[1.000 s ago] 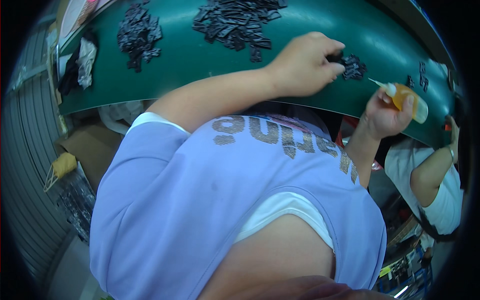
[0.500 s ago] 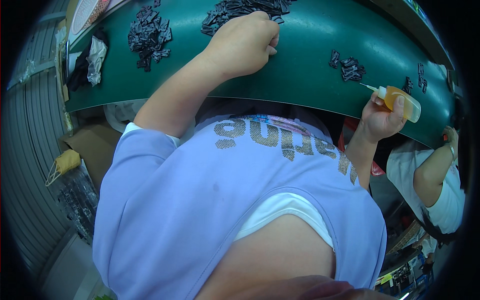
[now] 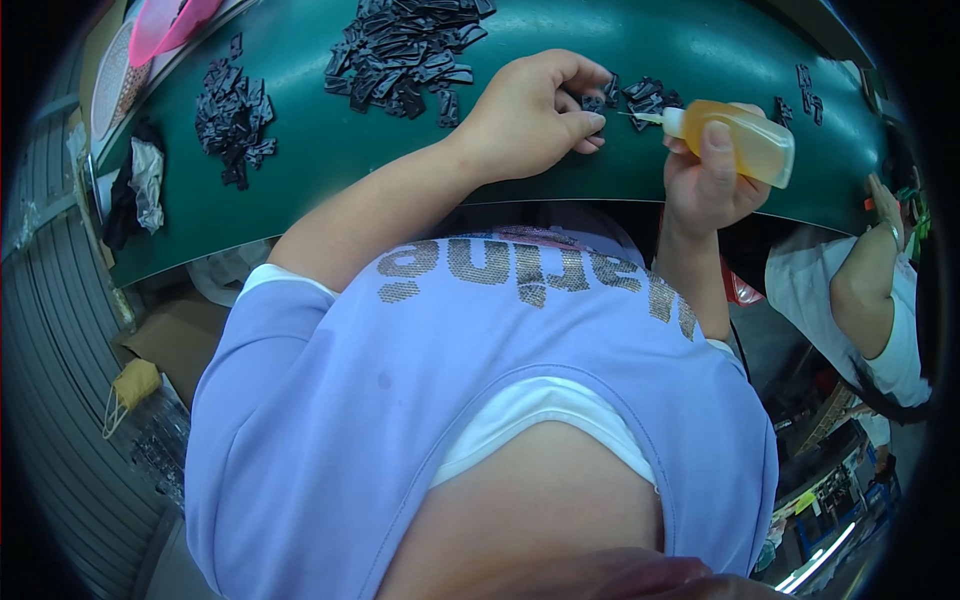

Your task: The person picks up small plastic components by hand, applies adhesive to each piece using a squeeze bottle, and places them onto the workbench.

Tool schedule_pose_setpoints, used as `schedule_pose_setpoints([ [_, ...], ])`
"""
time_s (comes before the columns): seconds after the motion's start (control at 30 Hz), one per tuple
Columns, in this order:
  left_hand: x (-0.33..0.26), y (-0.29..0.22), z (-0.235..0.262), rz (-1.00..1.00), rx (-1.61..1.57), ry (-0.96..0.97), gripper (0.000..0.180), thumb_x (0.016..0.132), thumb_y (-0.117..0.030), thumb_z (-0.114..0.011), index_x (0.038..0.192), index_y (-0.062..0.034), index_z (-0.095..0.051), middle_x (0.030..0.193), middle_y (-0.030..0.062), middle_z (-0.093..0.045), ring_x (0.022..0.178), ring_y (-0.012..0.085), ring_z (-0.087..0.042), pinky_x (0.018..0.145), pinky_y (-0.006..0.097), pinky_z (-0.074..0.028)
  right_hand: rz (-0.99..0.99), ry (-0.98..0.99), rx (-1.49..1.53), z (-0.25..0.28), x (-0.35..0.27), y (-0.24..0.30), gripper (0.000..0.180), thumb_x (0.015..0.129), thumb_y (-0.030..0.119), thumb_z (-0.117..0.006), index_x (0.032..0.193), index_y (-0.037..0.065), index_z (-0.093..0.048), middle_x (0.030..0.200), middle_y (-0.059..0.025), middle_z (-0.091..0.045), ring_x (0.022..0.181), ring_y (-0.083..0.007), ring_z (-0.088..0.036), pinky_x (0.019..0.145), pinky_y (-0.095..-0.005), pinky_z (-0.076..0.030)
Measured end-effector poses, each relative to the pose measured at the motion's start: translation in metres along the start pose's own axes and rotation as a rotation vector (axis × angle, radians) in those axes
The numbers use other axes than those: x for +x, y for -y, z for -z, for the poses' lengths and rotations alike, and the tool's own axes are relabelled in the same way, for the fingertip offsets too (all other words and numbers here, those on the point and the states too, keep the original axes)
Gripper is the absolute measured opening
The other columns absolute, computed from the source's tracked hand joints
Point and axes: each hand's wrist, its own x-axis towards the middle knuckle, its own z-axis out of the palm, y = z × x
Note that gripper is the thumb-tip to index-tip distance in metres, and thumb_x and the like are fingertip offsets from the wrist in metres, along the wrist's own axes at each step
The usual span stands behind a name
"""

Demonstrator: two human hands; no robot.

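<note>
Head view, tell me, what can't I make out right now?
All in the head view:
Black piece: partly hidden by the left hand, so I can't tell whether it is held.
Bottle: partly covered by the right hand.
Nozzle: its tip is too small to show any liquid.
Large black pile: cut off by the top edge.

Bottle [image 3: 757, 150]: smooth, translucent plastic. Black pieces [image 3: 405, 62]: plastic- or rubber-like, slight sheen. Tabletop [image 3: 300, 130]: smooth, glossy where light strikes. Shirt [image 3: 300, 430]: matt cloth, glittery lettering [image 3: 527, 265]. Wall [image 3: 50, 350]: ribbed, metal-looking.
</note>
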Motion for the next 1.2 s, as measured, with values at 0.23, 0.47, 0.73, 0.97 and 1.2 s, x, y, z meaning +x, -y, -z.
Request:
schedule_pose_setpoints([
  [0.23,0.005,-0.009,0.005,0.159,-0.076,0.070,0.027,0.081,0.002,-0.066,0.105,0.0076,-0.055,0.083,0.0095,-0.060,0.071,0.0165,-0.067,0.063,0.023,-0.057,0.036,0.128,-0.264,0.001,0.001,-0.004,0.008,0.081,-0.001,-0.065,0.087,-0.002,-0.060,0.077,-0.0080,-0.062,0.059,-0.0103,-0.059,0.050,-0.0210,-0.047],
  [0.47,0.005,-0.007,0.005,0.153,-0.077,0.090,0.023,0.080,0.001,-0.067,0.100,0.0074,-0.056,0.081,0.0096,-0.061,0.070,0.0164,-0.067,0.063,0.024,-0.058,0.010,0.101,-0.244,0.000,-0.001,-0.006,0.011,0.081,0.002,-0.068,0.090,-0.002,-0.061,0.079,-0.0086,-0.066,0.061,-0.0098,-0.061,0.052,-0.0198,-0.048],
  [0.73,0.005,-0.004,0.006,0.145,-0.067,0.102,0.023,0.081,0.002,-0.067,0.100,0.0072,-0.056,0.081,0.0091,-0.060,0.070,0.0160,-0.067,0.062,0.024,-0.058,0.011,0.115,-0.265,0.003,-0.002,-0.008,0.011,0.081,0.002,-0.068,0.090,-0.002,-0.062,0.079,-0.0087,-0.066,0.062,-0.0100,-0.062,0.053,-0.0193,-0.049],
  [0.97,0.006,-0.004,0.007,0.146,-0.072,0.110,0.023,0.080,0.002,-0.067,0.100,0.0070,-0.057,0.080,0.0087,-0.060,0.069,0.0160,-0.067,0.062,0.024,-0.058,-0.008,0.079,-0.236,0.000,-0.003,-0.011,0.011,0.081,0.002,-0.068,0.090,-0.002,-0.062,0.079,-0.0087,-0.066,0.059,-0.0105,-0.061,0.051,-0.0203,-0.049],
  [1.2,0.006,-0.005,0.008,0.144,-0.078,0.097,0.024,0.080,0.001,-0.068,0.101,0.0073,-0.057,0.082,0.0100,-0.061,0.070,0.0168,-0.067,0.062,0.024,-0.058,-0.166,-0.042,0.073,0.009,0.002,-0.002,0.010,0.081,0.000,-0.063,0.091,-0.001,-0.059,0.077,-0.0094,-0.062,0.057,-0.0120,-0.059,0.046,-0.0218,-0.048],
])
